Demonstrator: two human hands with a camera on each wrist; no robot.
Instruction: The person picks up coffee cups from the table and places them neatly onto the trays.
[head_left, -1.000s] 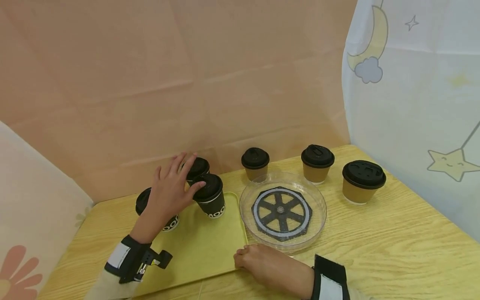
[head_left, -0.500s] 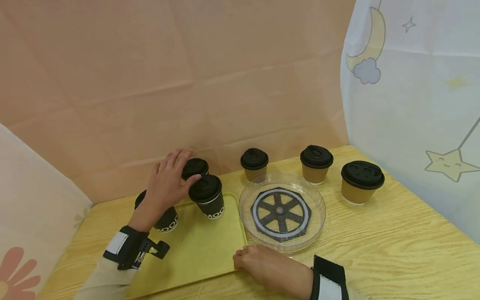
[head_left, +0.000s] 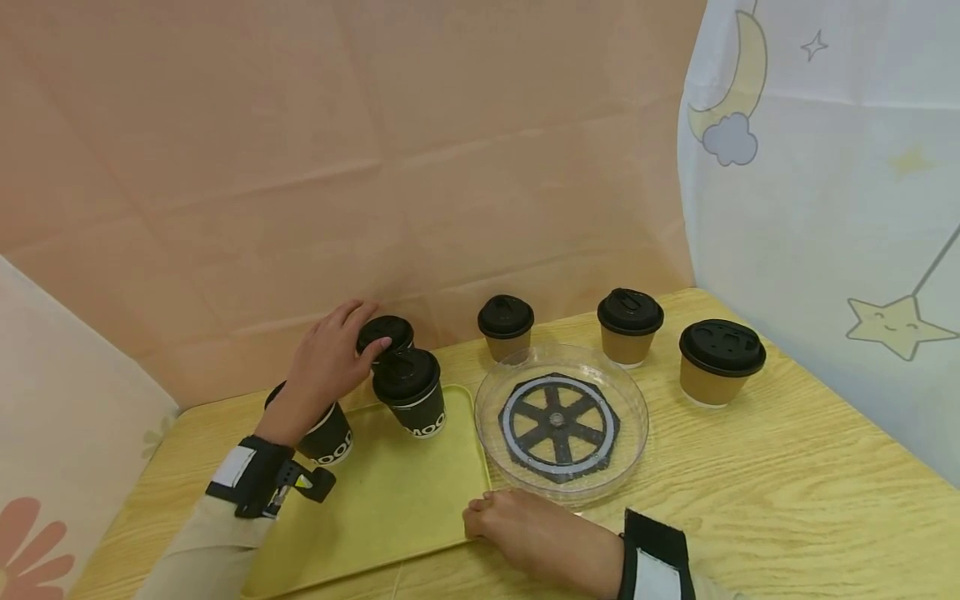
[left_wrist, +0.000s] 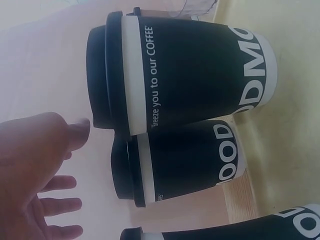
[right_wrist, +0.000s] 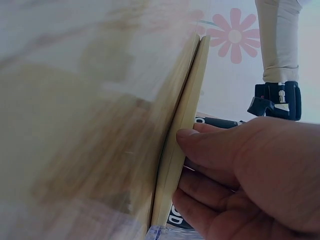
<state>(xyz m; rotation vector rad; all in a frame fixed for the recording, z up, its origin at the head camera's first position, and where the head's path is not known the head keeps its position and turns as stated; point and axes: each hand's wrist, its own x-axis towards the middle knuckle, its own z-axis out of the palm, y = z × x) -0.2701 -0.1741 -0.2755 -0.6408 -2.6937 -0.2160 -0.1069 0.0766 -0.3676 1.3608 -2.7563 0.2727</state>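
So the head view hides a good bit from us; the left hand [head_left: 326, 362] and wrist cover most of the lid on the left black cup [head_left: 327, 437], and the back black cup [head_left: 386, 332] is mostly lid to us, tucked behind the front black cup [head_left: 414, 400]; in the left wrist view we see more of the back one, but can't tell which side of the tray's edge its foot is on; the left cup is cut off by that picture's bottom border.

That left hand is fairly wide, fingers out, holding nothing, thumb right by the lids; we can't tell if it's touching; the right hand [head_left: 506, 521] grips the near right corner of the yellow tray [head_left: 390, 500], thumb on the rim, fingertips hidden from above; the front and left cups stand upright on the tray.

Materials: the black cups look like paper with bold white lettering and domed plastic-looking lids; three brown cups [head_left: 712, 383] with similar black lids stand well apart from the hands; beside the tray is a clear round dish [head_left: 637, 450] with a dark spoked wheel shape [head_left: 557, 421] showing inside.

It's all on a pale wood-grain table [head_left: 787, 483]; behind hangs a creased peach cloth [head_left: 450, 167], with a white moon-and-star sheet [head_left: 825, 208] to the right.
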